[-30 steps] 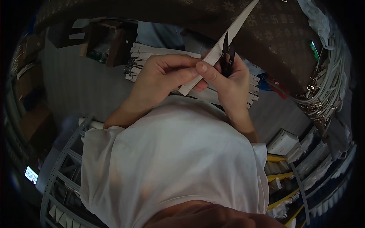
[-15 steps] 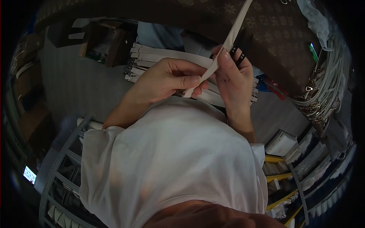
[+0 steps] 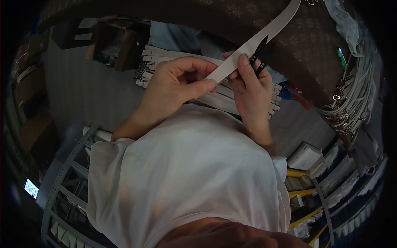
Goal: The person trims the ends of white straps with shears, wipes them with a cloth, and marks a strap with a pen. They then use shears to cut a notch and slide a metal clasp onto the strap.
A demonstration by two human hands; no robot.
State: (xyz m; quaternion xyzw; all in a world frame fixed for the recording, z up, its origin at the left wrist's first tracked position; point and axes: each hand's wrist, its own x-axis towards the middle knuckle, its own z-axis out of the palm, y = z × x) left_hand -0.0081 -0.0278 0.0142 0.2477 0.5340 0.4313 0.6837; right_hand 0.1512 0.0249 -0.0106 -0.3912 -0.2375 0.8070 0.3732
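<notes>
A flat pale strap (image 3: 268, 38) runs slantwise between my hands and on up over the patterned brown cloth. My left hand (image 3: 175, 82) is closed, pinching the lower end between thumb and fingers. Farther up, my right hand (image 3: 252, 89) grips the same strap under its thumb. Black thread snips (image 3: 259, 56) are also tucked in my right hand, with the pointed blades up beside the strap. Its palm-side fingers are partly hidden. Below both hands lies a stack of similar pale straps (image 3: 159, 53) with metal clasps at the left ends.
Brown patterned cloth (image 3: 297, 53) covers the surface ahead. A bundle of pale cords with metal clips (image 3: 347, 109) hangs at its right edge. An open cardboard box (image 3: 124, 51) stands left. Metal shelving (image 3: 62, 173) and yellow-edged shelves (image 3: 304, 193) flank me below.
The strap has turned its broad face upward and tilted farther right, its lower end now within my left hand. My left hand has shifted slightly left and up; the snips' blades show more clearly.
</notes>
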